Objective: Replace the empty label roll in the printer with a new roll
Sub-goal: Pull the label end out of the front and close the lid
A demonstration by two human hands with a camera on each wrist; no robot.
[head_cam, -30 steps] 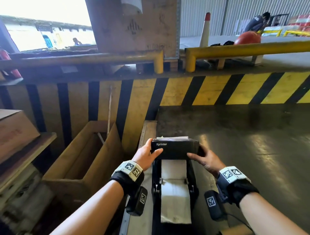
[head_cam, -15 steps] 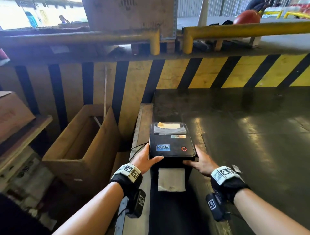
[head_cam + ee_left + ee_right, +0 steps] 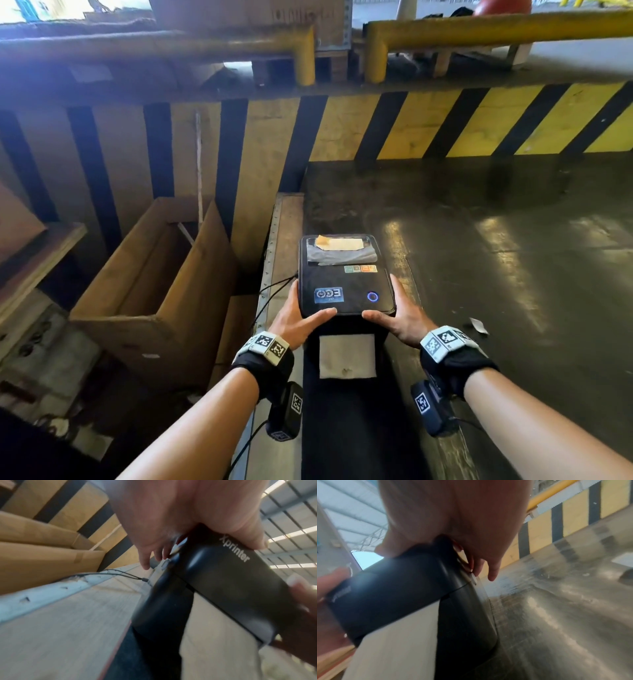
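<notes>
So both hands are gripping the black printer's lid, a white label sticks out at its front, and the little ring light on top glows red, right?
Not quite: the ring light glows blue, as the head view shows. The left hand and right hand do grip the printer, and the label sticks out in front.

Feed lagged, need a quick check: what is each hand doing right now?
Left hand: grips the printer lid.
Right hand: grips the lid's other side.

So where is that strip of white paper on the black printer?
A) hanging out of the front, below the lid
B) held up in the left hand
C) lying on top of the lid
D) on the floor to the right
A: the white paper hangs from the printer front, beneath the lid edge, between both hands.
</notes>
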